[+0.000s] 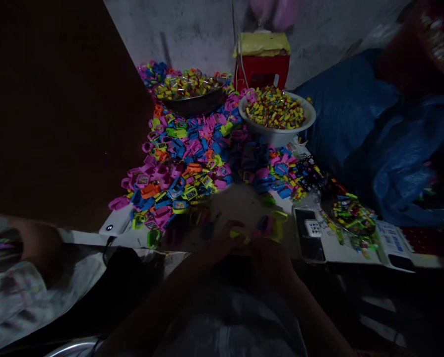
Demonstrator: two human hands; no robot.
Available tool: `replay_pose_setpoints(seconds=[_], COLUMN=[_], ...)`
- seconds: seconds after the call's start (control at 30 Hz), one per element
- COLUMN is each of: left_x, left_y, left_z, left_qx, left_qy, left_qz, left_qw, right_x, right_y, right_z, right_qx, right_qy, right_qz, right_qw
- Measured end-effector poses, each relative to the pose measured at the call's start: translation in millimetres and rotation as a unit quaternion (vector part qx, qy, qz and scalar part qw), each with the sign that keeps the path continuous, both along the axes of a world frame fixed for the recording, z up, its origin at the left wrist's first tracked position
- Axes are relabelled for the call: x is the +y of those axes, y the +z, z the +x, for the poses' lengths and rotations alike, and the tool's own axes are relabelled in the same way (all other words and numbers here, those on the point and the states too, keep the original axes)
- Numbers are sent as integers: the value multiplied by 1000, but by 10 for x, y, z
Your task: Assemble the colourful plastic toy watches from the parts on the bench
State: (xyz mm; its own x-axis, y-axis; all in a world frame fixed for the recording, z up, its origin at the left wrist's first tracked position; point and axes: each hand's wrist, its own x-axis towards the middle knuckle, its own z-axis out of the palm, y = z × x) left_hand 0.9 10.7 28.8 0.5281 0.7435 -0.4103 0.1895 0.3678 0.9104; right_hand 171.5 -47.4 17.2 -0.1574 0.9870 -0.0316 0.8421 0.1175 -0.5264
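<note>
2 basins (192, 106) (276, 136) of yellow pieces (276, 110), 2 hands (225, 244) (269, 255)

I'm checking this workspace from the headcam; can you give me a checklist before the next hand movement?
1. Yellow-green piece between left hand and right hand: ok.
2. Firm grip on it: cannot tell, too dark.
3. Light around the hands: not ok, dim.
4. White bowl upright: ok, heaped with small pieces.
5. Black device apart from right hand: ok.
</note>
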Motion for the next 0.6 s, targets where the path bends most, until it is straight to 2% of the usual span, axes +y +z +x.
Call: replay_pose_setpoints(seconds=[0.1, 0.17, 0.2, 0.23, 0.27, 0.3, 0.37, 0.4, 0.5, 0.6], left_x=[170, 355, 470, 598, 737, 882, 1172, 1304, 1568, 1519], left_y=[189, 362, 446, 519, 578, 618, 638, 622, 535, 472], left_z=[-176, -344, -441, -546, -657, -771, -994, -1093, -1253, -1084], left_qx=[45, 101, 148, 197, 248, 294, 369, 399, 459, 452], left_qy=[7, 54, 85, 126, 160, 188, 231, 246, 260, 273], left_qz=[124, 247, 325, 398, 448, 479, 504, 498, 442, 457], left_qw=[991, 962, 930, 887, 844, 805, 746, 730, 726, 716], right_x=[330, 583, 697, 795, 877, 944, 1043, 1082, 1173, 1229], right_y=[-34, -77, -105, -138, -174, -213, -294, -334, -429, -482], right_z=[369, 762, 963, 1144, 1294, 1404, 1509, 1515, 1453, 1399], right_qx=[-14, -42, -56, -84, -147, -161, -191, -193, -198, -176], right_qy=[-42, -116, -153, -203, -256, -266, -276, -272, -266, -253], right_qz=[49, 76, 82, 77, 40, 25, -3, -7, -14, -20], right_qw=[998, 989, 983, 973, 955, 950, 942, 943, 943, 951])
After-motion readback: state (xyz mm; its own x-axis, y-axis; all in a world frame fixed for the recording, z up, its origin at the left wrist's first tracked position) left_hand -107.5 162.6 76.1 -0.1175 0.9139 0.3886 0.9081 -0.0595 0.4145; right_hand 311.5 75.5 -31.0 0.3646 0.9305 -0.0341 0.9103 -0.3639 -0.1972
